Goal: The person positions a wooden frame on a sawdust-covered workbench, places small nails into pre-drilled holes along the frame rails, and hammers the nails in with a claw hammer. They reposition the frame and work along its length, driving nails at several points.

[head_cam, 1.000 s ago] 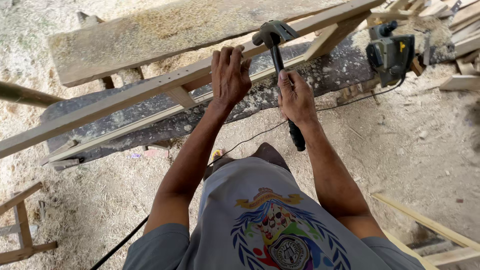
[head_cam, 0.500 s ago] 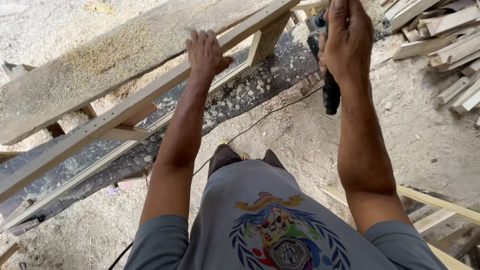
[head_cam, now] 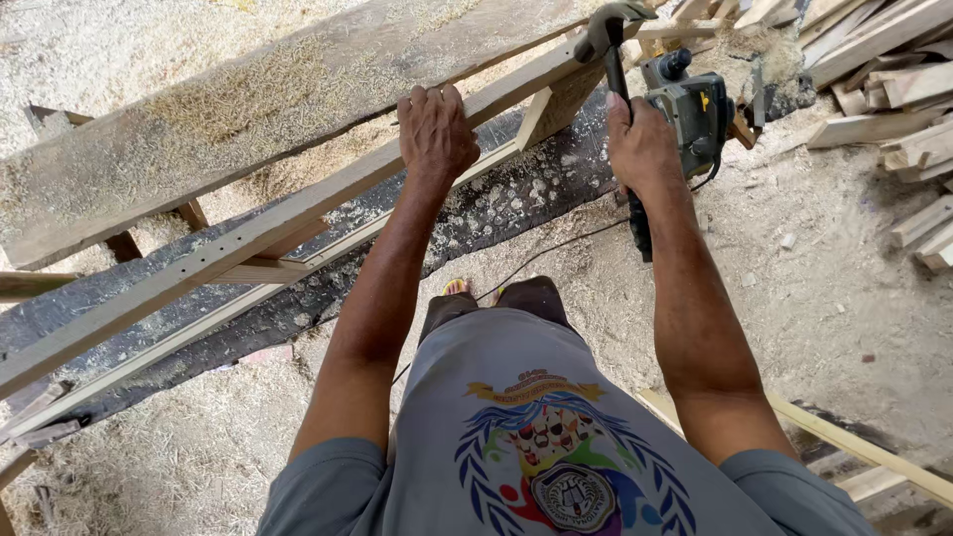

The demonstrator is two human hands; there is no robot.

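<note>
My left hand (head_cam: 434, 131) presses flat on the top rail of a long wooden ladder-like frame (head_cam: 248, 238) that slants from lower left to upper right. My right hand (head_cam: 643, 149) grips the black handle of a claw hammer (head_cam: 615, 40), whose metal head sits over the frame's upper right end. The frame rests on a dark, sawdust-covered beam (head_cam: 516, 194). A wide rough plank (head_cam: 248, 109) lies just behind the frame.
A dark green electric planer (head_cam: 695, 104) sits right of the hammer, its cable (head_cam: 541, 253) trailing across the sandy ground. Cut wooden offcuts (head_cam: 893, 69) are piled at the upper right. A thin batten (head_cam: 864, 447) lies at the lower right. Sawdust covers the ground.
The hammer was raised high half a second ago; its head has now come down onto the frame's upper right end. My left hand stays on the rail. The view shifted.
</note>
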